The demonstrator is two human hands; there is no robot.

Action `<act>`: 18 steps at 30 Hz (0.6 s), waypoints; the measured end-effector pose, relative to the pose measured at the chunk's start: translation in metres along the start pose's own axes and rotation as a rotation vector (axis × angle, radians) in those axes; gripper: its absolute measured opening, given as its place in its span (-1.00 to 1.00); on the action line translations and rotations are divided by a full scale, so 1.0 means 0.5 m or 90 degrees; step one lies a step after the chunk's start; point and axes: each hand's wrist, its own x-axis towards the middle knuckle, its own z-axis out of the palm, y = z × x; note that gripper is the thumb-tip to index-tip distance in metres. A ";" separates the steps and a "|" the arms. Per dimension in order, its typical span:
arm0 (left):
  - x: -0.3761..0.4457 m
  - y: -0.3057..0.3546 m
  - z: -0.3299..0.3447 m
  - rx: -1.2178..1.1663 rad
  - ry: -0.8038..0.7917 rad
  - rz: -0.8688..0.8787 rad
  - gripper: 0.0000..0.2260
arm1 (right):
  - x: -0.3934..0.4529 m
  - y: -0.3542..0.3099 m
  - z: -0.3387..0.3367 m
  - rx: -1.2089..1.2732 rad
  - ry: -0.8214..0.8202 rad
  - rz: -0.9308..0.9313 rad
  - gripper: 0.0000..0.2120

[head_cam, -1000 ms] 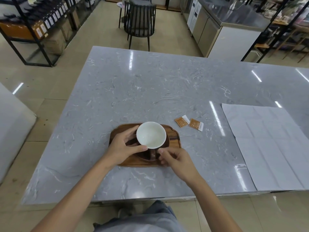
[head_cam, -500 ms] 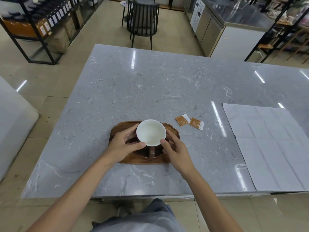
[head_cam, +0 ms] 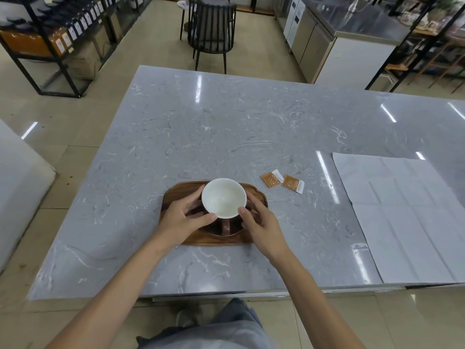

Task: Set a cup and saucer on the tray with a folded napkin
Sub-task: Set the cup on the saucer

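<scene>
- Head view, left edge: black metal shelf with labelled packs, standing on the tiled floor, well apart from the bench.
- Bench: grey marbled top, glossy, light streaks on it.
- Left hand: cupped around the left side of the cup, thumb tip at the near rim, fingers curled round the far-left side. Grasping the cup.
- Tray: dark wood, wavy corners, lies flat near the front edge of the bench; both hands overlap it.
- Cup: white inside, dark brown outside, upright, empty, handle pointing toward the person. It is over the saucer; cannot tell if the base touches it.
- Saucer: dark brown, round, on the tray, mostly hidden by cup and hands; only the near rim shows.
- Right hand: thumb tip at the near-right rim of the cup, fingers wrapped round its right side. Also grasping the cup.
- Two small orange packets: flat on the bench just right of and behind the tray, side by side, touching or nearly so.
- Napkin: large white sheet with fold creases, spread open flat on the right part of the bench, well apart from the tray, reaching the near edge.
- Background top: black chair on the floor, steel counter to its right.
</scene>
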 end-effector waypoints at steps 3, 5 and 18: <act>-0.002 0.006 -0.001 0.003 -0.005 -0.010 -0.34 | 0.000 0.003 0.003 0.007 0.001 0.001 -0.59; -0.004 0.009 0.000 0.000 -0.004 -0.016 -0.33 | 0.000 0.005 0.003 0.011 0.000 -0.002 -0.58; -0.011 0.059 -0.012 0.059 0.067 0.004 -0.43 | -0.002 -0.001 -0.025 0.010 -0.025 -0.009 -0.58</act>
